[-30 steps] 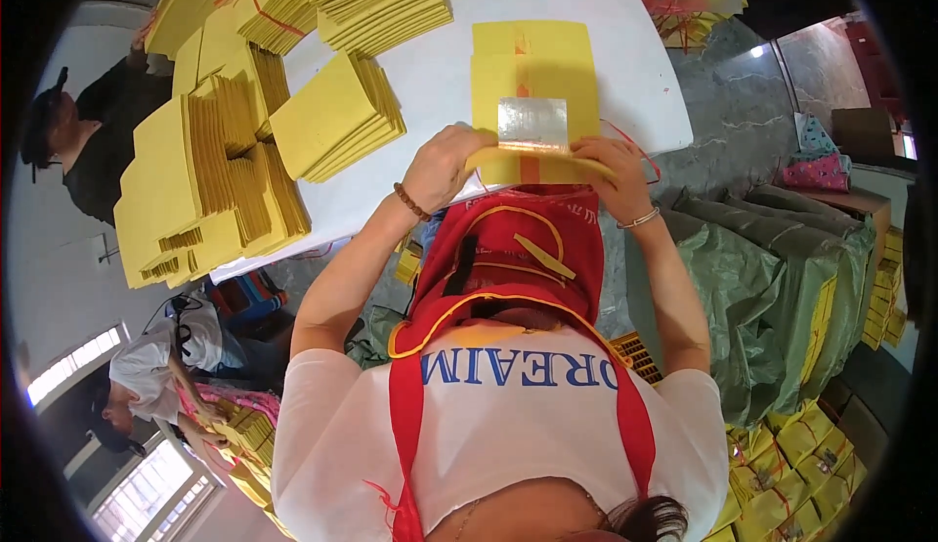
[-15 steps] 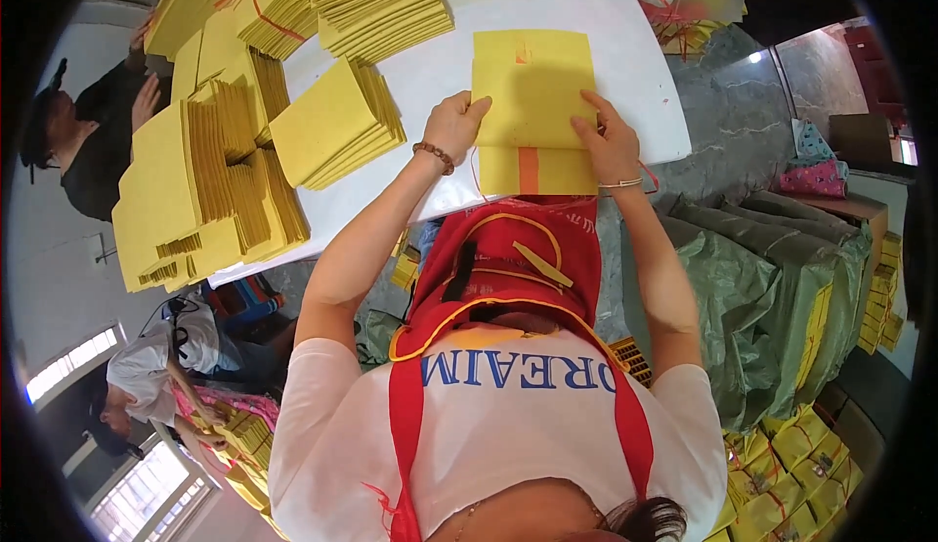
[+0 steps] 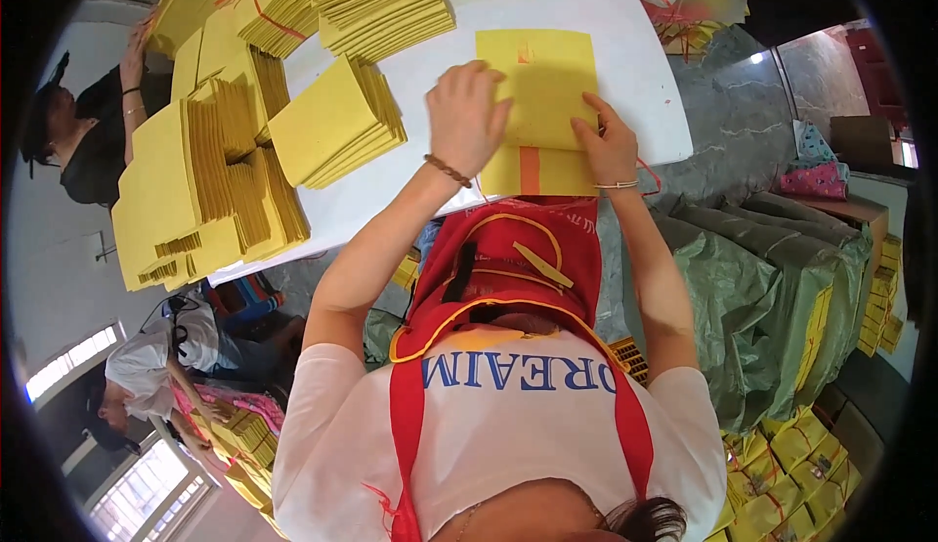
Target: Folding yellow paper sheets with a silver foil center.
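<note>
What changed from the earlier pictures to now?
The yellow rectangular paper sheet, first curled up, now lies flat; the shiny silver rectangle is out of sight. The bare left hand left the sheet's left edge, moving right and forward over it. The bare right hand stays at the right edge; the fanned yellow paper stack is unmoved.

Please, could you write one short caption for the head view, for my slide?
Left hand and right hand at a yellow sheet on a white table, yellow stacks to the left.
</note>
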Available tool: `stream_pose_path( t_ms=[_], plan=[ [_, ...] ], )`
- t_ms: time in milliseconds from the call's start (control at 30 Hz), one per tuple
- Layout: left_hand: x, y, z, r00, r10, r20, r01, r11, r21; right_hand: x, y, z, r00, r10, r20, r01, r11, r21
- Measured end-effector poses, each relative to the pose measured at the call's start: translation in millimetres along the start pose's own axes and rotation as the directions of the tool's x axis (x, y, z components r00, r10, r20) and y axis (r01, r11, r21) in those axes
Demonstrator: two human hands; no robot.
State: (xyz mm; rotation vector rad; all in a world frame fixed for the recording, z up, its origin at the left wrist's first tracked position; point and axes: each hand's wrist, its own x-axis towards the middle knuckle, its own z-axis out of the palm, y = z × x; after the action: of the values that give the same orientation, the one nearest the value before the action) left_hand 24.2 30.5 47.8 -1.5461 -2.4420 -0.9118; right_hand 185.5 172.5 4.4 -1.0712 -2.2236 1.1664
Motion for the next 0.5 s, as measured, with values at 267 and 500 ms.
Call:
stream_pose_path(
  t_ms=[267,500],
  plan=[
    [-8.2,9.8,41.8,0.961,0.225,0.161,-0.238,0.969,0.065,-2.4,-11.8,-2.8,0.998,0.029,0.054,-0.028,1.000,-0.011],
    [-10.9,6.8,50.6,0.957,0.231,0.176,-0.254,0.960,0.117,-36.1,-27.0,-6.3,0.917,-0.388,-0.093,0.293,0.812,-0.505]
  ],
)
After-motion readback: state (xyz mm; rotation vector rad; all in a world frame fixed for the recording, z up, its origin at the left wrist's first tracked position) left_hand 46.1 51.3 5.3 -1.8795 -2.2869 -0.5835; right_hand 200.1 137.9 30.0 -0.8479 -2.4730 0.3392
